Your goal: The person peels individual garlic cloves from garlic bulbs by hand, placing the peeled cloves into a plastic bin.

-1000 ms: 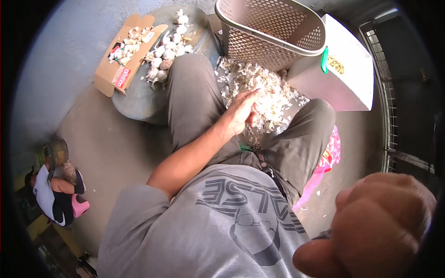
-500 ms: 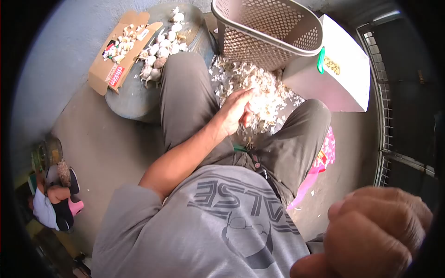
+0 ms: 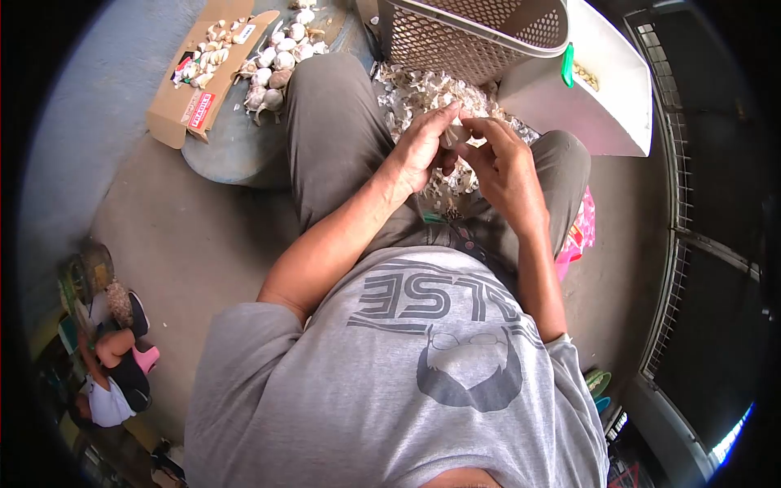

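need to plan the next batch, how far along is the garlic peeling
Done: a deep pile of garlic skins between the knees. In hand: left hand and right hand meet on one small garlic piece. Left: whole garlic bulbs beside the left knee, more in the cardboard box.

Pale, off-white garlic skins (image 3: 423, 93) lie heaped just beyond the pinch, the piece (image 3: 457, 134) between the fingertips the same papery white. Behind them stand a beige basket (image 3: 480, 37) with a perforated lattice pattern and a white box (image 3: 606, 89) with a green clip (image 3: 567, 69); left of the grip, white garlic bulbs (image 3: 272, 69) spill from a brown carton (image 3: 183, 98) with a red label. Nearer than the grip come olive-grey trousers (image 3: 333, 138) and a grey shirt (image 3: 390, 374) with a dark grey striped print, with a pink bag (image 3: 579, 232) to the right.
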Available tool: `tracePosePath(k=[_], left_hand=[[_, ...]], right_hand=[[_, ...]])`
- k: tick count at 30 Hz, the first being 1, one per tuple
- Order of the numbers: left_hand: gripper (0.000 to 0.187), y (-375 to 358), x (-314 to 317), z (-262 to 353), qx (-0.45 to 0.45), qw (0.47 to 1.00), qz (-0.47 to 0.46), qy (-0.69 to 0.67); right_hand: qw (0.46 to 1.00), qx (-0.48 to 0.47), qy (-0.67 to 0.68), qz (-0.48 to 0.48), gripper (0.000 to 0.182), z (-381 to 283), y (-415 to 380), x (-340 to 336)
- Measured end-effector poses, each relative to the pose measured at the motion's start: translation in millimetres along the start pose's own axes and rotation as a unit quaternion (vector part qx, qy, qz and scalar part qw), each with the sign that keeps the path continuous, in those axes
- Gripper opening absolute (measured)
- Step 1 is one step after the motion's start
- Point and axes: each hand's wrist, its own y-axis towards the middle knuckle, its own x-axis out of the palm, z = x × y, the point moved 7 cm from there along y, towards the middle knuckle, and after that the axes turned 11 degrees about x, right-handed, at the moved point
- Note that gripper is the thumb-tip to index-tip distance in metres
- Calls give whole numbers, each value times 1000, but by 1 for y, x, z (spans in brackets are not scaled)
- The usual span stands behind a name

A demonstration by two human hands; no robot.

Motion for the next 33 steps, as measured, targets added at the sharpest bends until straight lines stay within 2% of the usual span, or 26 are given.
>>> tracePosePath(k=[2,4,6,8,11,15,17,22,25,26,28,31,33], left_hand=[[41,-2,3,-1,-1,999,35,-2],[36,2,6,-5,-8,1000,-12,12],[35,2,7,-2,7,999,-19,34],[33,3,4,-3,30,999,1,40],[33,2,1,-3,41,998,2,37],[36,-6,-3,2,-4,998,47,44],[40,0,-8,0,24,997,49,48],[44,-4,-9,5,19,996,68,49],[45,7,-11,7,109,988,67,82],[45,10,-14,-1,98,990,69,70],[43,12,-10,4,145,984,71,78],[41,9,-6,5,111,991,61,45],[45,9,-8,5,104,992,47,51]], right_hand=[[998,32,45,7,26,14,1,3],[997,48,51,11,24,20,5,1],[997,63,46,-16,28,27,10,3],[989,100,98,-50,28,30,12,9],[993,79,82,-36,25,27,12,20],[999,42,33,-11,24,16,10,29],[998,31,45,-8,22,13,7,30],[997,53,53,-36,21,12,6,35],[996,25,83,-8,18,18,9,34],[996,16,91,6,17,21,8,33],[997,42,64,5,13,24,13,30],[995,24,93,-5,16,24,15,33],[997,45,57,-7,17,15,12,32]])
